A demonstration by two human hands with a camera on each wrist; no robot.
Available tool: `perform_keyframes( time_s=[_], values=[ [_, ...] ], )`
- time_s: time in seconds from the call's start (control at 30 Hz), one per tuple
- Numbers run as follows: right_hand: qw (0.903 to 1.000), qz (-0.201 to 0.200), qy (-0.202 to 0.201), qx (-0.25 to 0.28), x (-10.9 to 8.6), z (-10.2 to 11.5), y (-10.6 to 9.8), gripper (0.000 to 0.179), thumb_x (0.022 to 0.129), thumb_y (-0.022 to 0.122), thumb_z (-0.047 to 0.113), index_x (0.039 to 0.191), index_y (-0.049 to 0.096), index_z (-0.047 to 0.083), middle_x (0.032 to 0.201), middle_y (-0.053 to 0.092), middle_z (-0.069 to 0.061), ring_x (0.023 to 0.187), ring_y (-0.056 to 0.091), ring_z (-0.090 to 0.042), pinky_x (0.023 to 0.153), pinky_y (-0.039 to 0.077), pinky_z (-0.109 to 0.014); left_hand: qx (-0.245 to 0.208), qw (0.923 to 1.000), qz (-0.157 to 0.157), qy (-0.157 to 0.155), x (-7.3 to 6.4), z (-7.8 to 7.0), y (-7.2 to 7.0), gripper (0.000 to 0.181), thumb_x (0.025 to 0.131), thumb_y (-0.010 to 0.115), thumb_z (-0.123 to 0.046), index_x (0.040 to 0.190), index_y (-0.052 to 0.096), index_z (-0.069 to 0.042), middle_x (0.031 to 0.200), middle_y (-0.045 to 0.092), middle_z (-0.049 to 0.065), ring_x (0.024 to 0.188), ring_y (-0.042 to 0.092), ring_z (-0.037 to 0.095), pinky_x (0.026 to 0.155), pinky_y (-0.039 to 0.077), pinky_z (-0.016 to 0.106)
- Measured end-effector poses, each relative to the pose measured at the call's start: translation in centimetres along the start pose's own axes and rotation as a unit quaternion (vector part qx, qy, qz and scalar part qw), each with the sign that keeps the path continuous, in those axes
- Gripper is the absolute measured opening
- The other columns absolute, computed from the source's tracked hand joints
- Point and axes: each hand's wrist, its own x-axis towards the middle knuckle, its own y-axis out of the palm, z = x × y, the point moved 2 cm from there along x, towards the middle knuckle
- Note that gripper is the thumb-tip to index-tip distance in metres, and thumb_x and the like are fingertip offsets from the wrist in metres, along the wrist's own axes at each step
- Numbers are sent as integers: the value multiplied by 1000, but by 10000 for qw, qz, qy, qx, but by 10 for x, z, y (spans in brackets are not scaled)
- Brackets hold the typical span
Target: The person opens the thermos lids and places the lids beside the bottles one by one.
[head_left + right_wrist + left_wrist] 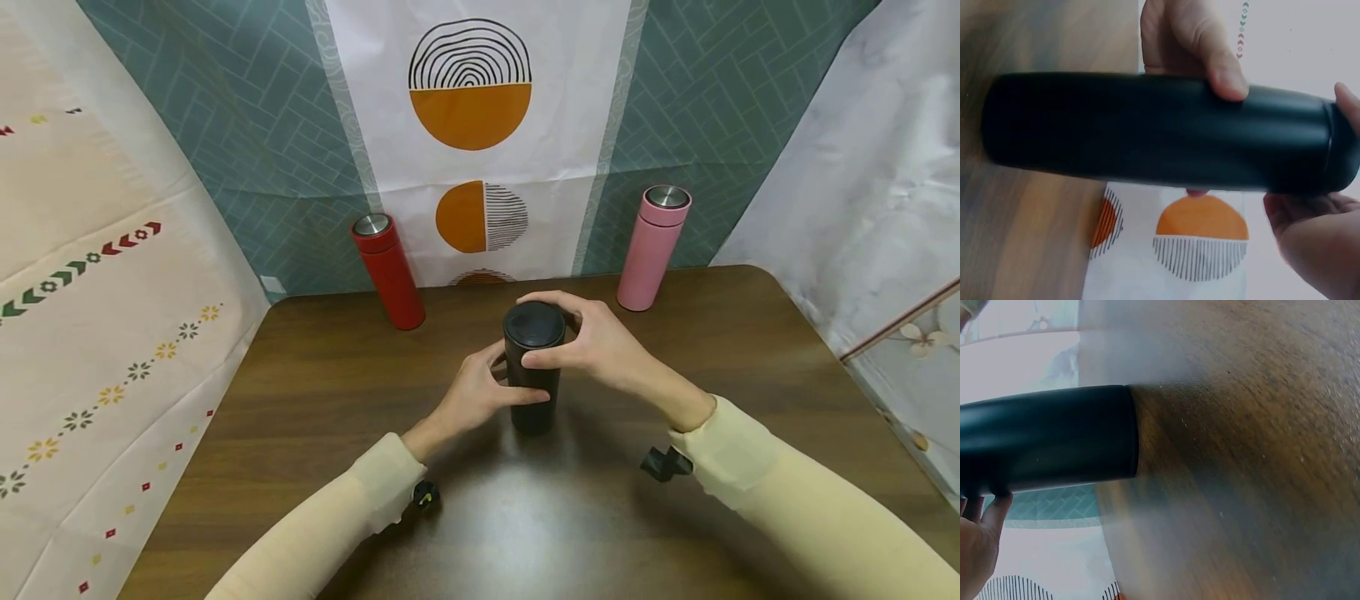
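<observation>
A black vacuum flask [531, 377] stands upright around the middle of the wooden table, its base right at the tabletop in the left wrist view. My left hand [477, 392] grips the flask's body from the left, with the thumb across the near side. Higher up, my right hand [600, 343] holds the round black lid [534, 325] from the right, thumb in front and fingers behind. In the right wrist view the lid end [1338, 150] lies between the right thumb and fingers, and a faint seam shows below it.
Behind the flask, a red flask [393, 275] stands at the back left of the table [337, 400] and a pink flask [652, 250] at the back right. Both have silver-topped lids. A patterned cloth [285, 125] hangs along the back edge, with light curtains at both sides.
</observation>
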Motion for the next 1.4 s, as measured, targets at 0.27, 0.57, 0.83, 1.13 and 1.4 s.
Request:
perform_keyframes(
  time_s=[0.27, 0.57, 0.83, 1.13, 1.4],
  values=[
    [9992, 189, -323, 154, 5, -6, -5, 61, 79, 92, 19, 134, 66, 18, 118, 72, -17, 104, 65, -36, 89, 54, -39, -43, 10000, 27, -44, 3, 0, 0, 67, 80, 92, -22, 141, 64, -20, 132, 69, -8, 121, 66, 14, 108, 50, 45],
    [9967, 570, -412, 406, 14, -8, -7, 62, 78, 92, 17, 134, 66, 15, 123, 69, -20, 104, 64, -40, 89, 55, -40, 76, 9998, -209, -6, 2, -2, -3, 64, 77, 94, -21, 135, 68, -19, 125, 73, -8, 114, 70, 15, 106, 52, 46],
    [9979, 523, -363, 152, 5, -7, -6, 66, 83, 89, 23, 142, 61, 20, 128, 69, -11, 115, 64, -30, 101, 50, -47, 272, 9992, -306, 28, -3, 0, 6, 71, 80, 93, -26, 143, 60, -25, 128, 69, -10, 117, 68, 16, 101, 55, 42],
    [9998, 74, -113, -135, -3, 1, 3, 68, 85, 88, 30, 145, 57, 24, 127, 67, -3, 112, 65, -21, 97, 52, -46, 405, 9986, -307, 171, -2, -5, 8, 84, 83, 90, -23, 154, 45, -31, 140, 61, -6, 129, 58, 13, 110, 48, 47],
    [9998, -196, -44, 21, -1, -1, 7, 65, 81, 91, 23, 139, 62, 18, 121, 72, -3, 110, 65, -22, 98, 51, -47, 463, 9969, -540, 335, -4, -9, 11, 83, 80, 93, -22, 150, 50, -26, 138, 64, -6, 126, 61, 11, 108, 50, 39]
  ],
)
